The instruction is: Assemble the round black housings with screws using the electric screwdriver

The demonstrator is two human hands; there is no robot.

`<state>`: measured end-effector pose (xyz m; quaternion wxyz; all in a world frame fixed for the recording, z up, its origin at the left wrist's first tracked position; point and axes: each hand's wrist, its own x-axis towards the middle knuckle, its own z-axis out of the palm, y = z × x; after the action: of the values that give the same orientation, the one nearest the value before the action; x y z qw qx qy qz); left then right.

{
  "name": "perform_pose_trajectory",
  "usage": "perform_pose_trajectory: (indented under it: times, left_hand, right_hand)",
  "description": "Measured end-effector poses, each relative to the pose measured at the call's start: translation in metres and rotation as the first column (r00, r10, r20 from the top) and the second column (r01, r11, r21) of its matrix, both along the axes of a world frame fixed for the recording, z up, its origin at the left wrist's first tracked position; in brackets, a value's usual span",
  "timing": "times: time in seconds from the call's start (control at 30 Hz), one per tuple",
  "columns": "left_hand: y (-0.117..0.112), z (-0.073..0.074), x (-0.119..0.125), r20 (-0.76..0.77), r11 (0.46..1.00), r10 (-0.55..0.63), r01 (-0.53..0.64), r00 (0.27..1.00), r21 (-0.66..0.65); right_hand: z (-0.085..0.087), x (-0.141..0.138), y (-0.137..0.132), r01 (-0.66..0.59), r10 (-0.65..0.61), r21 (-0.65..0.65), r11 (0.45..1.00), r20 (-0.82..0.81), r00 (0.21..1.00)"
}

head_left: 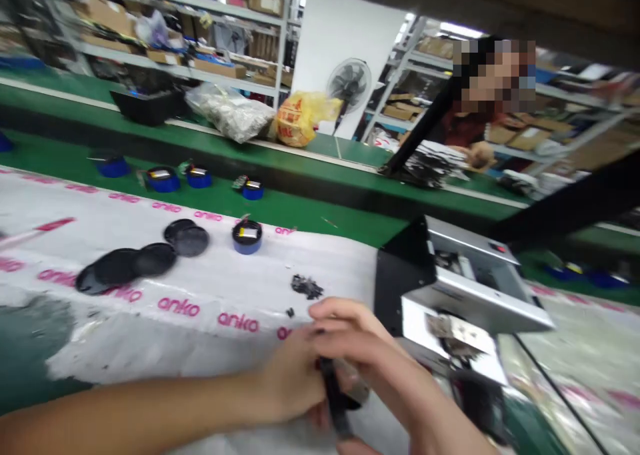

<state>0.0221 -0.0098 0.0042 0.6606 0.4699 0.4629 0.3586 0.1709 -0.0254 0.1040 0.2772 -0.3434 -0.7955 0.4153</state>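
My left hand [293,375] and my right hand [380,355] meet low in the middle of the view. Both close around a dark, thin-edged piece [333,398], blurred and partly covered by the fingers, so its kind does not show clearly. Just beyond the fingertips lies a small heap of tiny black parts [307,286], with one stray bit [290,312] beside it. Farther left on the sheet, a round blue-and-black case [247,238] stands with a small silver-and-yellow component inside. Several black discs [155,260] overlap one another to its left.
A white sheet printed "anko" [180,307] covers the green bench [320,208]. Several blue cases [163,179] line its back. At right stands a grey-and-black machine [405,278]. Behind are a yellow bag [299,118], a fan [350,84] and another person [467,132].
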Motion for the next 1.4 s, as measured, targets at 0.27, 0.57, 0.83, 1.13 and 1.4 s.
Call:
perform_pose_trajectory:
  times: [0.27,0.57,0.83,1.13,1.4]
  left_hand:
    - [0.0,0.002,0.009,-0.023,0.922,-0.37,0.364,0.929,-0.133]
    - [0.001,0.007,0.009,-0.078,0.92,-0.372,0.356,0.925,-0.164]
    - [0.0,0.008,0.008,-0.067,0.918,-0.367,0.35,0.928,-0.187]
    - [0.0,0.012,0.009,-0.041,0.919,-0.369,0.358,0.928,-0.168]
    - [-0.003,0.015,0.006,-0.223,0.945,-0.315,0.282,0.923,-0.169]
  right_hand:
    - [-0.073,0.071,-0.085,0.485,-0.481,-0.029,0.874,0.098,0.871]
    - [-0.106,0.058,-0.075,0.689,-0.719,0.209,0.694,0.161,0.676]
    - [-0.109,0.041,-0.069,0.705,-0.707,-0.083,0.705,0.007,0.708]
    - [-0.109,0.04,-0.068,0.644,-0.645,0.051,0.763,-0.015,0.764]
    - [-0.107,0.039,-0.08,0.728,-0.696,0.084,0.681,-0.235,0.678]
